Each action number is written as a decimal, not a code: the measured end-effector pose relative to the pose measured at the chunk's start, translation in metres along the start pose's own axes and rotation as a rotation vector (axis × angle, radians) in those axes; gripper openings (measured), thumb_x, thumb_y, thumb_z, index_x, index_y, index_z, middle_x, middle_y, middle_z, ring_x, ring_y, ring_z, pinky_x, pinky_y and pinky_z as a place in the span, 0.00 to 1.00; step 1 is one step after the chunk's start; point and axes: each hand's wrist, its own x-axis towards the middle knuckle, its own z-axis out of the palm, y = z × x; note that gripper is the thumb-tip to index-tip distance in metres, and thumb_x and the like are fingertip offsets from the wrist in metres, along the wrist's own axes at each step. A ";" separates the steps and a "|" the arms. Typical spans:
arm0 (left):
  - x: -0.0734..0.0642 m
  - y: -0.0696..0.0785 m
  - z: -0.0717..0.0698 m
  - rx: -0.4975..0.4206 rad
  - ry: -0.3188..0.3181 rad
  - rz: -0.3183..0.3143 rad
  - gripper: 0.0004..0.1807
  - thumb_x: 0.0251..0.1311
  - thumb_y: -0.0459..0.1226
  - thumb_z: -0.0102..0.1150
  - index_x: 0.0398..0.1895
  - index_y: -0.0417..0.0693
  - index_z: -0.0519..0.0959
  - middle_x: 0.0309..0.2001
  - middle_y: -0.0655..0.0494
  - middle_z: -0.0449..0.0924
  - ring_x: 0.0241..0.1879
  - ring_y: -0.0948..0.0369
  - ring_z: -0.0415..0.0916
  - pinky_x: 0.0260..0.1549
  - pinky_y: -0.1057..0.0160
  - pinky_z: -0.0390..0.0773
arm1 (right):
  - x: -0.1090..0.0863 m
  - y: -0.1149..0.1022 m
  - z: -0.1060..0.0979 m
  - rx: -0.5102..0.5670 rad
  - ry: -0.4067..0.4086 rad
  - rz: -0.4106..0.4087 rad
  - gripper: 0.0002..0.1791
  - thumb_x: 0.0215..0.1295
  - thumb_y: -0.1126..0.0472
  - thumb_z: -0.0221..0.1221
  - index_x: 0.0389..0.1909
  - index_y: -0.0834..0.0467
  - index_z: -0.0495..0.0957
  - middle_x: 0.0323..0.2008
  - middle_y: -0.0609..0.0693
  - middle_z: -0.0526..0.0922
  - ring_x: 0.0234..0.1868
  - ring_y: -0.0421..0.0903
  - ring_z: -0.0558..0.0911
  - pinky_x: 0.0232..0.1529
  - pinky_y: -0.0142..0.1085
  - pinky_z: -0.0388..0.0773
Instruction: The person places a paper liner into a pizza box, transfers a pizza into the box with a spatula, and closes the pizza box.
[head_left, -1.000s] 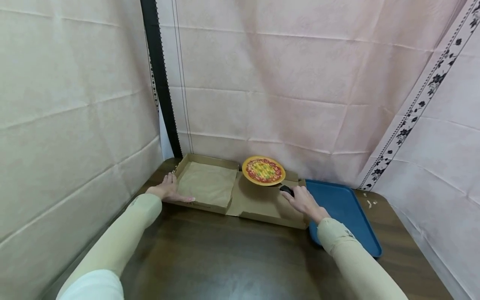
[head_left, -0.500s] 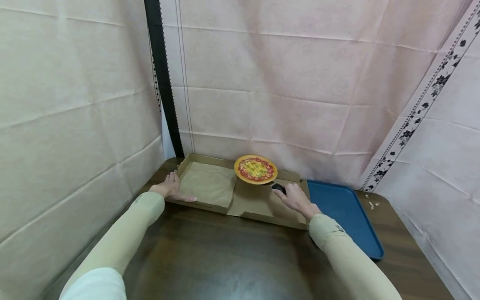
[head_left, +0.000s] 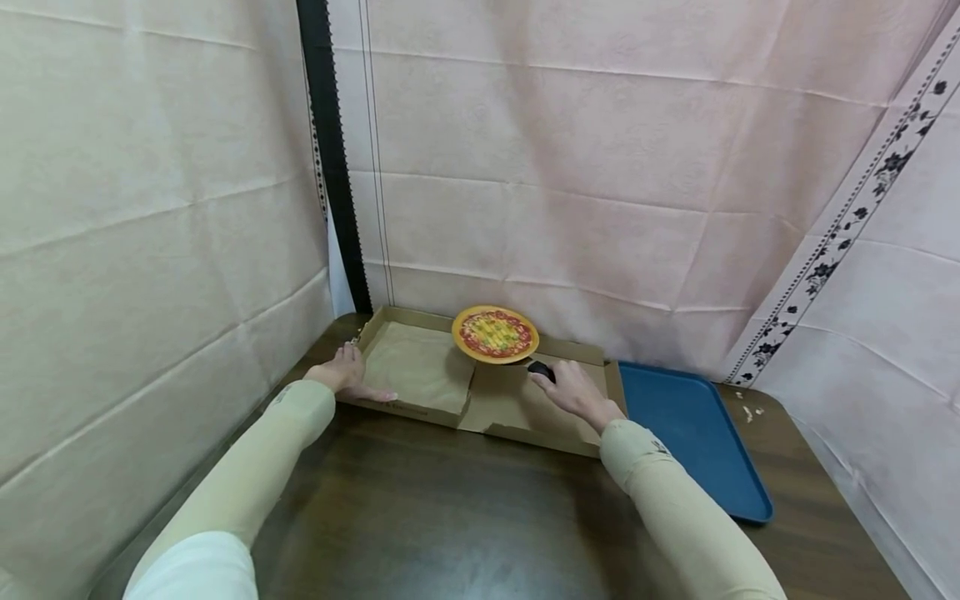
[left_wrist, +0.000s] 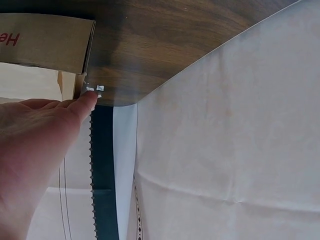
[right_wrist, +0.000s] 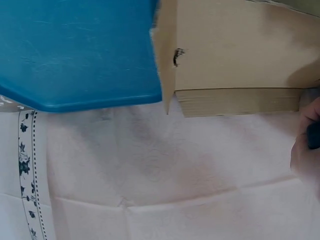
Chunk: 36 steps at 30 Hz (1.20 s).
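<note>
A round pizza [head_left: 495,333] with a yellow rim hangs over the middle of an opened cardboard pizza box [head_left: 536,404]. My right hand [head_left: 576,392] grips the black handle of a spatula [head_left: 542,372] that bears it; the blade is hidden underneath. In the right wrist view, only part of that hand [right_wrist: 306,155] shows at the right edge. My left hand [head_left: 347,375] rests against the box's front left corner, thumb lying along the front wall and fingers along the left side. Brown paper [head_left: 420,358] lines the left half of the box.
A blue tray [head_left: 678,433] lies right of the box, close to its side flap [right_wrist: 167,55]. Small pale scraps [head_left: 742,410] lie on the dark wooden table [head_left: 450,517]. Cloth curtains [head_left: 562,167] hang behind and at both sides.
My right hand has carried the spatula and pizza leftward, from above the box's right half toward the paper-lined half. My left hand has stayed at the box corner; the view has shifted slightly.
</note>
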 end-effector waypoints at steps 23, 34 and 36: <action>0.010 0.008 -0.002 0.164 -0.056 -0.047 0.71 0.49 0.74 0.50 0.69 0.16 0.43 0.71 0.19 0.40 0.72 0.33 0.44 0.69 0.41 0.56 | 0.025 -0.033 0.029 0.013 -0.010 -0.020 0.21 0.71 0.46 0.53 0.23 0.56 0.72 0.18 0.50 0.74 0.17 0.43 0.69 0.20 0.33 0.64; 0.007 0.011 -0.004 0.194 -0.058 -0.064 0.71 0.49 0.75 0.49 0.69 0.17 0.44 0.71 0.20 0.42 0.72 0.34 0.47 0.69 0.42 0.58 | 0.037 -0.050 0.045 0.002 -0.004 -0.048 0.22 0.70 0.46 0.54 0.20 0.56 0.71 0.18 0.50 0.72 0.17 0.43 0.67 0.20 0.33 0.60; 0.007 0.011 -0.005 0.199 -0.056 -0.071 0.72 0.48 0.76 0.49 0.69 0.17 0.45 0.71 0.20 0.43 0.72 0.34 0.47 0.68 0.42 0.59 | 0.039 -0.053 0.048 -0.001 -0.007 -0.052 0.23 0.70 0.46 0.54 0.20 0.57 0.71 0.18 0.50 0.71 0.17 0.43 0.66 0.20 0.33 0.60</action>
